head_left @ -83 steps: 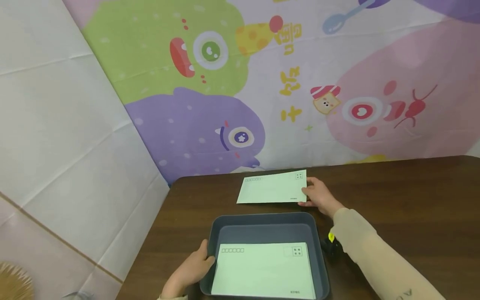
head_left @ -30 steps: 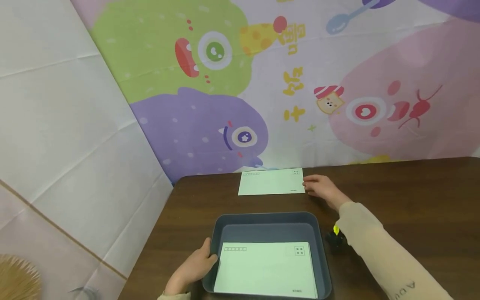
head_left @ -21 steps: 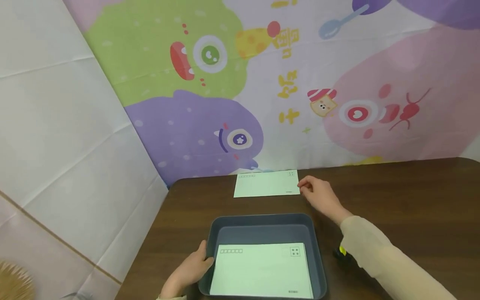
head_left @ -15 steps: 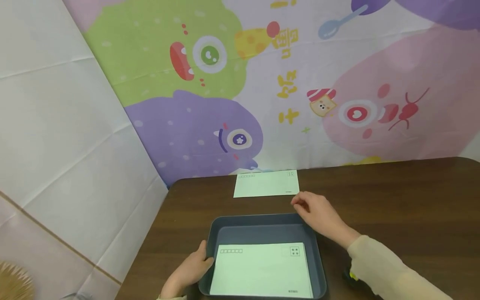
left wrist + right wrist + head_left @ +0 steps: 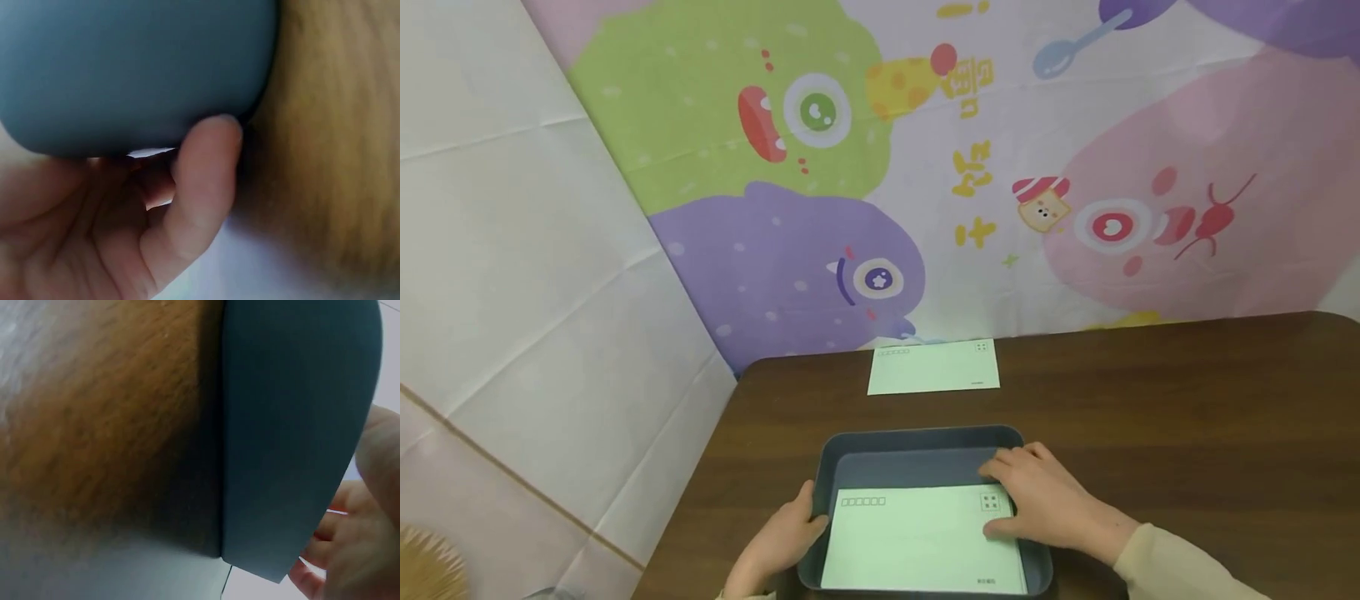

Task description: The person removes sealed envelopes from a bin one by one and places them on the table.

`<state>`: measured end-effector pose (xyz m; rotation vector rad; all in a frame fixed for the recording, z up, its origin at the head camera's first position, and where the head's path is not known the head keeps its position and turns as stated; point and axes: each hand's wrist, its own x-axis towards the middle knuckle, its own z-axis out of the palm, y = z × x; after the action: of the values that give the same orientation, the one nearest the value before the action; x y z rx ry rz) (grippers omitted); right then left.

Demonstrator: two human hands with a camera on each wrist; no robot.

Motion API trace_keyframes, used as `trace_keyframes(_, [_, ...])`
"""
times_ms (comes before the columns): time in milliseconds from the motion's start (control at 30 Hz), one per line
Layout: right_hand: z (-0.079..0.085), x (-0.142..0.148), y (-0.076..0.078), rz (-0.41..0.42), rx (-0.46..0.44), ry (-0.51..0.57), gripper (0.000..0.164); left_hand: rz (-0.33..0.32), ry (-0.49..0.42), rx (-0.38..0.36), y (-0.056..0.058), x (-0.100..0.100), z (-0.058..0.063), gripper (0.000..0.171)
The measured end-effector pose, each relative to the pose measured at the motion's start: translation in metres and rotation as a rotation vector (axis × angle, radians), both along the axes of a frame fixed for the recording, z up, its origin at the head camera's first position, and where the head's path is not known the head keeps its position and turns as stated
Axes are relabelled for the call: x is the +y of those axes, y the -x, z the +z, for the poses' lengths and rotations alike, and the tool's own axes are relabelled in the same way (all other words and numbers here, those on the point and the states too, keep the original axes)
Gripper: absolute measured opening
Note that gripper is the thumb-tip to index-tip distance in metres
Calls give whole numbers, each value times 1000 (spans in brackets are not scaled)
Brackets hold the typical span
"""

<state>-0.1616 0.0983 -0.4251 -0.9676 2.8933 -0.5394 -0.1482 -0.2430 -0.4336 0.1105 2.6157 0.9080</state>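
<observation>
A grey rectangular tray (image 5: 917,458) lies on the dark wooden table, with a stack of pale green envelopes (image 5: 917,542) in its near part. My left hand (image 5: 781,533) holds the tray's left side; in the left wrist view a fingertip (image 5: 215,134) presses the tray's outer wall (image 5: 144,81). My right hand (image 5: 1048,500) reaches over the tray's right rim, thumb and fingers spread above the right end of the top envelope. In the right wrist view, the tray wall (image 5: 287,425) partly hides that hand. Beyond the tray lies a single-looking envelope (image 5: 932,369), apart from both hands.
The table's (image 5: 1187,400) back edge meets a cartoon-printed cloth (image 5: 977,167). A white panel (image 5: 550,275) stands to the left of the table. At the lower left is a straw-coloured round object (image 5: 430,562).
My right hand has laid an envelope down by the back edge, let go, and come back toward me over the tray's right side. My left hand has stayed on the tray.
</observation>
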Motion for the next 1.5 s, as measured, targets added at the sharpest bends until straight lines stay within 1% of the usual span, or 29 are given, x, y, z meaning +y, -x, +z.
trace_keyframes(67, [-1, 2, 0, 20, 3, -65, 78, -11, 9, 10, 1, 0, 0, 55])
trace_keyframes(133, [-2, 3, -1, 44, -1, -120, 90, -13, 22, 18, 1, 1, 0, 55])
trace_keyframes(233, [-1, 5, -1, 70, -5, -170, 100, -12, 40, 27, 1, 0, 1, 60])
trace_keyframes(367, [0, 6, -4, 86, 23, -187, 100, -32, 24, 36, -2, -2, 2, 61])
trace_keyframes(500, [0, 7, -6, 91, 43, -191, 98, -53, -5, 21, -4, -3, 3, 57])
trace_keyframes(633, [0, 8, -7, 93, 54, -191, 95, -40, -2, 15, -4, -1, 3, 60])
trace_keyframes(700, [-1, 9, -7, 94, 76, -186, 93, -27, 4, 17, -5, 0, 3, 63])
trace_keyframes(833, [-2, 9, -8, 86, 92, -152, 89, -16, 9, 10, -6, 2, 3, 65])
trace_keyframes(967, [-1, 9, -8, 57, 47, -83, 83, -12, 2, -18, -5, 3, 4, 65])
trace_keyframes(1067, [1, 8, -9, 33, 0, -4, 76, -32, -4, -13, -5, 2, 3, 63])
trace_keyframes(1167, [3, 8, -11, 18, -52, 89, 68, -61, -21, 7, -5, 1, 1, 51])
trace_keyframes(1233, [5, 10, -12, 16, -108, 163, 63, -72, -31, 11, -5, 0, 0, 44])
trace_keyframes(1300, [6, 11, -12, 23, -182, 257, 58, -74, -34, 13, -5, 0, 0, 36])
trace_keyframes(1367, [8, 11, -12, 30, -249, 352, 54, -69, -40, 8, -5, 0, -1, 37])
trace_keyframes(1433, [9, 12, -12, 33, -309, 438, 52, -63, -37, 15, -5, 0, -2, 46])
trace_keyframes(1500, [10, 12, -12, 16, -348, 510, 52, -58, -37, 31, -6, 0, -3, 52])
